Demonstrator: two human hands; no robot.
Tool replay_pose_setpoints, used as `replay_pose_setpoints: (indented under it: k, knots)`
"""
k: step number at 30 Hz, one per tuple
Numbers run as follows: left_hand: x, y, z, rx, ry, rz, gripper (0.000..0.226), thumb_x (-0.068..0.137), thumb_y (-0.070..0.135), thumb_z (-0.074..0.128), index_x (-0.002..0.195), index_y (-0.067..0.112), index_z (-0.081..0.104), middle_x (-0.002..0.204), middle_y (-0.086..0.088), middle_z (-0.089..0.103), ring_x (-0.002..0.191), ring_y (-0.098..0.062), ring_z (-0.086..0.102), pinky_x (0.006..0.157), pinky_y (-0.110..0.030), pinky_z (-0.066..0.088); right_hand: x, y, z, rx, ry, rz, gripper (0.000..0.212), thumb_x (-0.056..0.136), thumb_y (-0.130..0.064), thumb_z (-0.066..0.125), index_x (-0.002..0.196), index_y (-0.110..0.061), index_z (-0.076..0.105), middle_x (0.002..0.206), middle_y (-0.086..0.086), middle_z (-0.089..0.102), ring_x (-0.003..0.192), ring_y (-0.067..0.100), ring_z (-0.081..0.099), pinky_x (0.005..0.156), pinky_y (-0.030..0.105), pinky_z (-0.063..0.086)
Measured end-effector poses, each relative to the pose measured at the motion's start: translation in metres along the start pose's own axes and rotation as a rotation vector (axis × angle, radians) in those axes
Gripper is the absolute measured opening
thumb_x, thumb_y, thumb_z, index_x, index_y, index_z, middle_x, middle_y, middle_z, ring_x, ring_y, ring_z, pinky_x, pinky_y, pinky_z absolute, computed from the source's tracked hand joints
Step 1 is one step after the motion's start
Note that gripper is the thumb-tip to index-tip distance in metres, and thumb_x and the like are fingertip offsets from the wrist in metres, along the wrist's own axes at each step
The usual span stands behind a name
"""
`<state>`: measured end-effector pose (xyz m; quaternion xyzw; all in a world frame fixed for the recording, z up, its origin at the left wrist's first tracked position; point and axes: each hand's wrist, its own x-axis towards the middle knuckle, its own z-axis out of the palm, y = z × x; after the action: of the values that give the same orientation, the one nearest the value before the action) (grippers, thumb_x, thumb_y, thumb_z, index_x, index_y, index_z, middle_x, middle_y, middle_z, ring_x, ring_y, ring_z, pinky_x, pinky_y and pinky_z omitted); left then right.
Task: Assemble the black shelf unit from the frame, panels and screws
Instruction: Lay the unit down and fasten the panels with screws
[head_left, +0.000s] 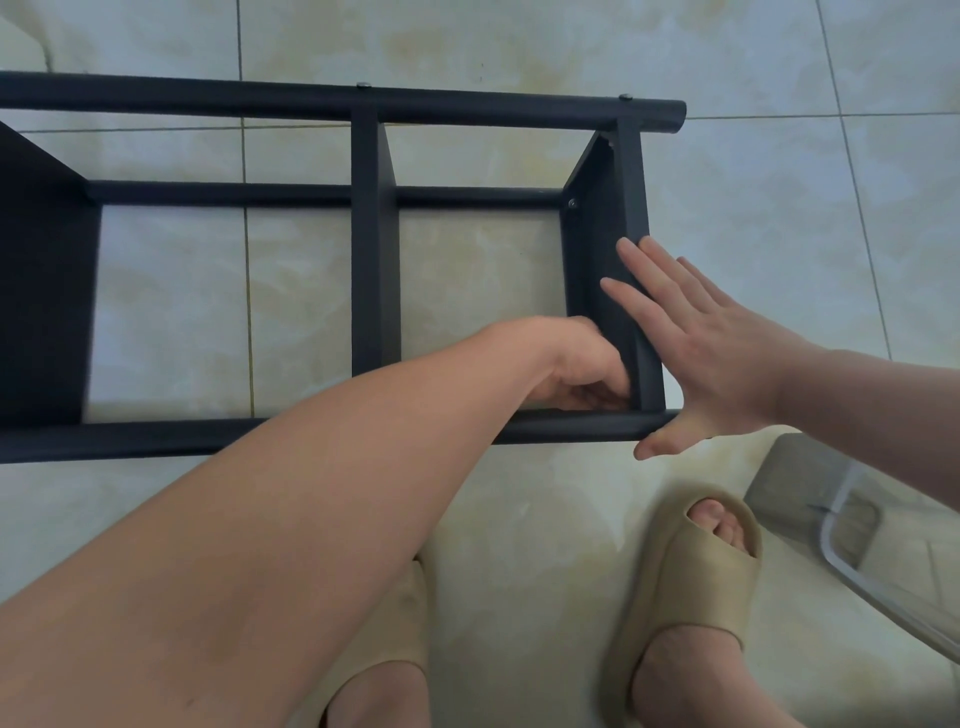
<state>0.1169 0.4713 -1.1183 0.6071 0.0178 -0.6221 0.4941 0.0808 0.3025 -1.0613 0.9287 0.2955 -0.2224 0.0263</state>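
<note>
The black shelf unit (363, 98) lies on its side on the tiled floor, with round posts along the far and near sides and panels set between them. My right hand (696, 338) presses flat, fingers straight, against the outer face of the end panel (592, 249) at the right. My left hand (582, 369) reaches inside the frame, its fingers curled at the near corner where that panel meets the near post (208, 436). What those fingers hold is hidden. Screw heads (572, 203) show on the panel and on the far post.
My two feet in beige slides (675, 587) stand just in front of the shelf. A clear plastic container (852, 525) sits on the floor at the lower right. Pale floor tiles (519, 47) lie beyond the shelf.
</note>
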Motion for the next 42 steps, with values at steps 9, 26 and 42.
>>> replay_pose_setpoints:
  k: [9, 26, 42]
  knots:
    - [0.003, -0.016, 0.001, -0.013, -0.013, 0.13, 0.019, 0.085, -0.007, 0.061, 0.077, 0.009, 0.068, 0.073, -0.01, 0.07, 0.08, -0.031, 0.071, 0.091, -0.043, 0.057, 0.001, 0.001, 0.002, 0.002, 0.019, -0.005, 0.146, 0.054, -0.108, 0.03, 0.16, -0.011, 0.0, 0.167, 0.015, -0.016, 0.155, 0.033, -0.013, 0.123, 0.059, 0.016]
    - [0.002, -0.016, -0.001, -0.02, -0.056, 0.087, 0.016, 0.083, -0.002, 0.064, 0.078, 0.009, 0.075, 0.09, -0.02, 0.073, 0.102, -0.04, 0.07, 0.103, -0.055, 0.049, -0.001, -0.001, -0.001, 0.01, 0.01, -0.002, 0.146, 0.054, -0.105, 0.038, 0.159, -0.01, 0.001, 0.167, 0.016, -0.015, 0.154, 0.033, -0.014, 0.123, 0.059, 0.016]
    - [0.004, -0.022, 0.004, -0.029, -0.045, 0.135, 0.021, 0.083, 0.015, 0.065, 0.097, 0.001, 0.072, 0.1, -0.022, 0.073, 0.099, -0.036, 0.071, 0.1, -0.049, 0.051, 0.0, -0.001, 0.0, -0.002, 0.011, 0.006, 0.148, 0.054, -0.105, 0.039, 0.16, -0.009, 0.001, 0.167, 0.014, -0.018, 0.154, 0.032, -0.015, 0.124, 0.056, 0.013]
